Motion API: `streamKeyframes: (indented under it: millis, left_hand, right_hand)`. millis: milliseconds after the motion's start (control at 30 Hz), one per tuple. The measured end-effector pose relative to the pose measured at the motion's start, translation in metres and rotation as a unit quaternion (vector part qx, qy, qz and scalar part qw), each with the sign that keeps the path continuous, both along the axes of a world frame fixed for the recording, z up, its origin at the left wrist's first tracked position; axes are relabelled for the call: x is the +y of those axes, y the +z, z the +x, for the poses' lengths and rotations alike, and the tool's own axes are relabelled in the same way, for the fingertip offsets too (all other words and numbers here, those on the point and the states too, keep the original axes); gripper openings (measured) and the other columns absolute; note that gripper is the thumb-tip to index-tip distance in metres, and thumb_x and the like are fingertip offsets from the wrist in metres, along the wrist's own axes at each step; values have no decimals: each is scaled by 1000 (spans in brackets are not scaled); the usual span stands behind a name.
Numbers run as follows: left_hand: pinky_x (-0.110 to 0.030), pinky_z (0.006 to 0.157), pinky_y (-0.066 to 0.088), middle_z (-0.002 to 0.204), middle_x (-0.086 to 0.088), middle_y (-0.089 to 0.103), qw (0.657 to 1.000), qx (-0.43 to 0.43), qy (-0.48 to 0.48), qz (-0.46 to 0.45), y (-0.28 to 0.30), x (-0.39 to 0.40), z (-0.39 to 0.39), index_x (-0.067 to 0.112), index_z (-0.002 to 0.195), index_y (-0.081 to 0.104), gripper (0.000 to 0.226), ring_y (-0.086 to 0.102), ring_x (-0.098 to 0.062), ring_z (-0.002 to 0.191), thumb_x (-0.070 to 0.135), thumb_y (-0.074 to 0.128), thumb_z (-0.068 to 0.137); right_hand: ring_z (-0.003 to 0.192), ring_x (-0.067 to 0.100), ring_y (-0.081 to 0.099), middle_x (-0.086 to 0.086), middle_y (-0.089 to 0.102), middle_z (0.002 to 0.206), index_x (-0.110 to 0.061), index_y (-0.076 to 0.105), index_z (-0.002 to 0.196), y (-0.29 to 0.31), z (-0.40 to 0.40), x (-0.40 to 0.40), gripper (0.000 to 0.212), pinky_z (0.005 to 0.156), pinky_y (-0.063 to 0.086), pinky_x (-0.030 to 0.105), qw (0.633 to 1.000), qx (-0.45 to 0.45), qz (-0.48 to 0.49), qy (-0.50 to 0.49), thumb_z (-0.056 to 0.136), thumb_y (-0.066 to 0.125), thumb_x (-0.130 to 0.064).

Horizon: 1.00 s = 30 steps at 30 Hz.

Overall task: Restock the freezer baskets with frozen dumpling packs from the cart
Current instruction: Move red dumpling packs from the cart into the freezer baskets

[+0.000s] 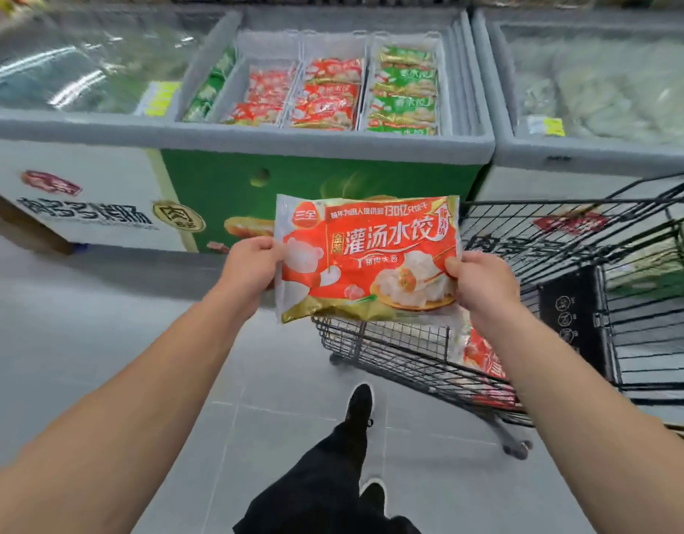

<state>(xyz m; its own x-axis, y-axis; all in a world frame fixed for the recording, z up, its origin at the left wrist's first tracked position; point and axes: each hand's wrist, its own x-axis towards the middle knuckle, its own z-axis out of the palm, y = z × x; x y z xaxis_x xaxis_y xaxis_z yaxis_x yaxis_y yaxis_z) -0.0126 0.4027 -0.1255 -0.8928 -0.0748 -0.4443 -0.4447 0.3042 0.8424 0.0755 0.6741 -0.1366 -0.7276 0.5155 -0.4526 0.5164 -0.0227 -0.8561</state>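
At the centre of the frame, the left hand (252,264) and right hand (483,287) are pinching the side edges of a red plastic dumpling pack (367,256), face up. It is hovering above the black wire cart (564,240), below the open freezer baskets (332,44).

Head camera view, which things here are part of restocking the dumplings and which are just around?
Job: red dumpling pack held by left hand and right hand; cart; open freezer's baskets.
Around: closed freezer at right; floor tiles.
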Motion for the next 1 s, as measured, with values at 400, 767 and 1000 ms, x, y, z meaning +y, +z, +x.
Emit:
streamKeyframes:
  millis: [400, 767, 1000]
  left_hand:
    - [-47, 85, 60, 97, -7, 76, 992, 85, 86, 35, 87, -144, 19, 10, 95, 71, 16, 73, -26, 92, 21, 60, 97]
    - [-27, 58, 49, 72, -1, 70, 990, 118, 65, 44, 95, -271, -67, 11, 79, 65, 21, 66, -18, 68, 16, 58, 98]
    - [-32, 65, 55, 90, -9, 76, 995, 87, 30, 35, 90, -333, -136, 8, 87, 70, 20, 73, -23, 81, 16, 56, 99]
  right_hand:
    - [88, 21, 73, 0, 77, 89, -18, 71, 80, 91, -36, -129, 24, 88, 58, 47, 992, 71, 16, 105, 99, 57, -15]
    - [92, 22, 71, 0, 74, 96, -20, 68, 84, 100, -120, -257, 20, 89, 57, 48, 991, 94, 30, 94, 100, 56, -18]
    - [90, 23, 71, 1, 74, 93, -17, 70, 87, 90, -174, -324, 19, 83, 58, 43, 994, 69, 42, 67, 100, 57, -20]
